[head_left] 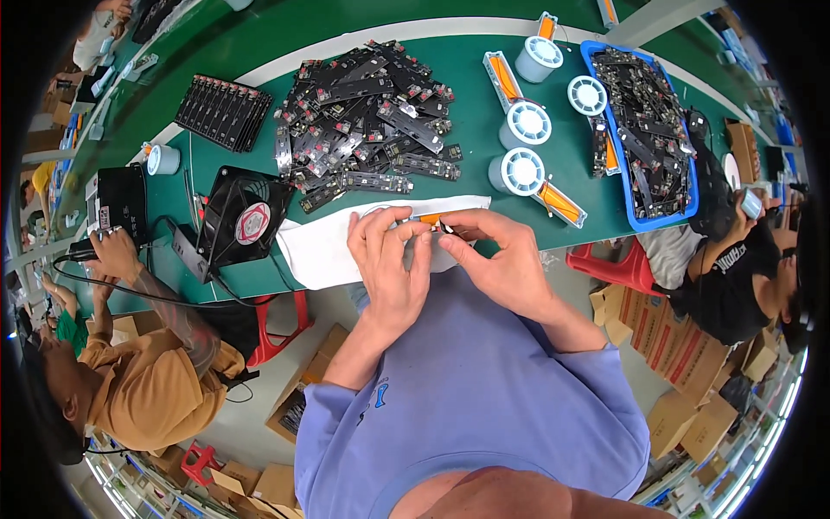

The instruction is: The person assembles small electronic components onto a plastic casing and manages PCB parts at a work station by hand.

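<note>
Over the front edge of the green table, my two hands meet at a small part with an orange face [430, 219]; fingers cover most of it. My left hand [391, 259] has its fingers bent, with thumb and fingertips closed on the part's left side. From the right, my right hand [508, 264] pinches between thumb and forefinger, where a small dark piece shows. A folded white cloth [318, 253] lies beneath them. Just beyond the cloth is a large heap of black circuit boards [367, 130].
Right of the heap stand several light-blue spoked drums [524, 124] with orange-centred frames [562, 204]. Farther right is a blue tray [664, 222] of boards. At left are a black fan [246, 216], stacked black strips [223, 112] and a black box [118, 201]. Co-workers sit on both sides.
</note>
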Demonstrator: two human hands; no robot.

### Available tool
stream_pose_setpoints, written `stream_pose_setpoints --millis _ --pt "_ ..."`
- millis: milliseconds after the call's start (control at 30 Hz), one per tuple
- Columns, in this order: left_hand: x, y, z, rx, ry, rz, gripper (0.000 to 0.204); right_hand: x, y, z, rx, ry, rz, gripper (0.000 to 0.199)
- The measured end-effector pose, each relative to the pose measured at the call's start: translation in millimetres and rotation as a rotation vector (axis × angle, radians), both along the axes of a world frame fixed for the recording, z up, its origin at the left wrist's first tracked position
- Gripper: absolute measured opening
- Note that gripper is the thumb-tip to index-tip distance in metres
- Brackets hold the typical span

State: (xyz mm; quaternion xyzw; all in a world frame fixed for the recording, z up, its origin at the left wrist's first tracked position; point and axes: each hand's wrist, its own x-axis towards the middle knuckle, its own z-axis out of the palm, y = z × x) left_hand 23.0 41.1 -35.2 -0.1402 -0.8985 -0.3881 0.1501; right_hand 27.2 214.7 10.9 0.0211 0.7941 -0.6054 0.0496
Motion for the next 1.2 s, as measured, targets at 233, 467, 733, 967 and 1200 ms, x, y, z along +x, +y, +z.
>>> stream_pose_setpoints --millis 233,467,733,967,1200 --pt "-4.9 -10.3 -3.1 -0.247 0.261 -0.105 0.021 4.0 -2.0 -9.0 0.055 0.061 -0.021 0.025" --pt "-15.2 -21.7 30.7 -0.576 0.350 -0.259 0.021 1.2 -0.1 -11.1 0.053 0.088 -0.029 0.025" --pt "-25.0 -18.5 23.6 -0.508 0.340 -0.244 0.023 1.2 0.9 -11.9 0.013 0.070 -0.045 0.025" --pt "-15.0 -10.8 10.5 -0.141 0.077 -0.157 0.019 0.4 -1.2 -8.8 -0.135 -0.087 0.007 0.025" --pt "-13.0 -9.1 8.6 -0.124 0.058 -0.136 0.020 0.4 -5.5 -13.2 -0.126 -0.060 -0.026 0.024"
